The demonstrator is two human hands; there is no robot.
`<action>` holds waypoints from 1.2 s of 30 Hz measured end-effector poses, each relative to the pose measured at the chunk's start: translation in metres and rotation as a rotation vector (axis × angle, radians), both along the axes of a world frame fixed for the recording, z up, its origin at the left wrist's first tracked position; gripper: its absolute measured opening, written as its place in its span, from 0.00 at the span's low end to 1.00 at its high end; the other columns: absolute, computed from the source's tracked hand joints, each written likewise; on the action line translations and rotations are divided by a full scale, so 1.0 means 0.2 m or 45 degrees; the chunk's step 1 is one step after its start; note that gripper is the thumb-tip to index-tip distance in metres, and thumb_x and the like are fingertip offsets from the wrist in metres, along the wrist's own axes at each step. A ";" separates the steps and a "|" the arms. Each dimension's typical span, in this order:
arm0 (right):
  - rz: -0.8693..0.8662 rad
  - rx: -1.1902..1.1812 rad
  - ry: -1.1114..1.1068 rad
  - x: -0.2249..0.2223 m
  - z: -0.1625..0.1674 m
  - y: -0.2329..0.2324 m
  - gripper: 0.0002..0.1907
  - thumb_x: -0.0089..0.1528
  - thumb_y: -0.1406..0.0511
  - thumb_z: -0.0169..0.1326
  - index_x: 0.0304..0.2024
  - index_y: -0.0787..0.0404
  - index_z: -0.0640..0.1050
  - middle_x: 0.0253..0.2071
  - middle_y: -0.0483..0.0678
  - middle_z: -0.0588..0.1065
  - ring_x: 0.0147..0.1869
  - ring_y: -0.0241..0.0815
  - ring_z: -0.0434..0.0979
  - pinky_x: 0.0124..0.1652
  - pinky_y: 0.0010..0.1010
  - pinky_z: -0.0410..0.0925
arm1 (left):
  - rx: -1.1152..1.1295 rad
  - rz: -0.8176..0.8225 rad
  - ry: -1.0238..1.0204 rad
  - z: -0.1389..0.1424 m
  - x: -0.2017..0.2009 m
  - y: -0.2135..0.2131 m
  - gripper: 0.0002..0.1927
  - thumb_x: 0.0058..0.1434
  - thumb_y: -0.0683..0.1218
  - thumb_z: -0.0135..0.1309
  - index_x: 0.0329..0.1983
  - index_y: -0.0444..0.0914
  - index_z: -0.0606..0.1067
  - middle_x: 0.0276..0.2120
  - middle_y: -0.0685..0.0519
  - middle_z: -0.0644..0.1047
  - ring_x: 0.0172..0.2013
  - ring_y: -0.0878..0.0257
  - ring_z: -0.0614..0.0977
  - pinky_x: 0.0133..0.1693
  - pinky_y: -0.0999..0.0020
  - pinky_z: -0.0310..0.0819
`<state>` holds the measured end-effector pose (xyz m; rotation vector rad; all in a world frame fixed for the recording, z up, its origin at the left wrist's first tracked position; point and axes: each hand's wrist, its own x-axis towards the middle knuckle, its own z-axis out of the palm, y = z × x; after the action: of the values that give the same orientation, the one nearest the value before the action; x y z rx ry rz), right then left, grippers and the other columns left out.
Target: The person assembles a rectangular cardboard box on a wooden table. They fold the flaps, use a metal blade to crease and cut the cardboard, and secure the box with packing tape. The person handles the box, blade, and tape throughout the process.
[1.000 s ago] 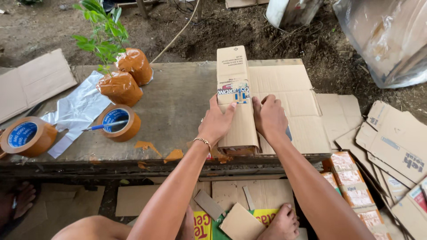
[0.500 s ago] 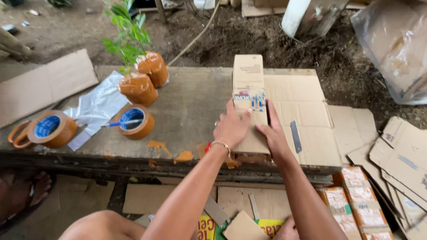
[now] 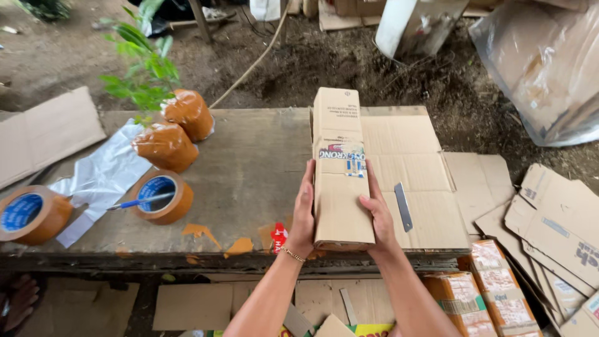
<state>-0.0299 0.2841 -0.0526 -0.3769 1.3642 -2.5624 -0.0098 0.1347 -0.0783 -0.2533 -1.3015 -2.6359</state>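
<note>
A long, flattened cardboard box [image 3: 340, 168] lies lengthwise on a worn wooden table [image 3: 249, 168], with a coloured printed label across its middle. My left hand [image 3: 304, 215] presses along its left edge near the front end. On the opposite edge my right hand [image 3: 379, 215] does the same, so the box sits clamped between both palms. A small blade-like cutter [image 3: 403, 206] lies on a flat cardboard sheet [image 3: 418, 168] just right of my right hand.
Two rolls of brown tape [image 3: 159, 196] [image 3: 28, 215], one with a blue pen across it, sit left with two wrapped tape stacks [image 3: 165, 146] and a clear plastic sheet [image 3: 103, 178]. Cardboard pieces [image 3: 549, 224] pile at the right and under the table. Bare dirt lies beyond.
My hands slid from the top of the box's near end to its two sides. The view has moved closer and shifted right.
</note>
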 end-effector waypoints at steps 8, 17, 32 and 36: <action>-0.132 -0.294 -0.187 0.00 -0.07 -0.01 0.38 0.66 0.55 0.44 0.75 0.66 0.57 0.74 0.56 0.62 0.76 0.49 0.62 0.70 0.41 0.57 | -0.244 0.034 0.060 0.02 0.04 -0.01 0.54 0.67 0.70 0.44 0.81 0.34 0.39 0.80 0.45 0.46 0.78 0.56 0.50 0.73 0.61 0.45; -0.075 0.019 -0.176 0.04 0.02 -0.08 0.42 0.60 0.56 0.52 0.74 0.61 0.58 0.69 0.54 0.67 0.69 0.47 0.69 0.61 0.37 0.67 | -0.286 -0.076 -0.169 0.05 0.06 -0.13 0.48 0.65 0.52 0.48 0.78 0.33 0.37 0.77 0.44 0.50 0.74 0.56 0.56 0.68 0.65 0.53; -0.250 0.516 -0.267 0.01 0.02 -0.09 0.37 0.57 0.66 0.48 0.72 0.65 0.65 0.62 0.55 0.74 0.59 0.42 0.75 0.57 0.28 0.66 | -0.467 -0.065 -0.755 0.23 -0.84 -0.23 0.33 0.56 0.57 0.63 0.50 0.21 0.76 0.41 0.39 0.83 0.35 0.57 0.86 0.37 0.63 0.83; -0.110 0.572 -0.130 -0.09 0.03 -0.05 0.38 0.55 0.69 0.49 0.70 0.71 0.66 0.65 0.56 0.73 0.64 0.43 0.73 0.62 0.29 0.63 | -0.471 0.033 -0.675 0.18 -0.88 -0.23 0.22 0.57 0.48 0.64 0.46 0.24 0.78 0.39 0.42 0.84 0.34 0.57 0.86 0.35 0.62 0.83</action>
<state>-0.0485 0.2750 -0.0465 -0.1076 1.8842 -2.2061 -0.1849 0.0887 -0.0426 0.4439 -1.9323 -2.5091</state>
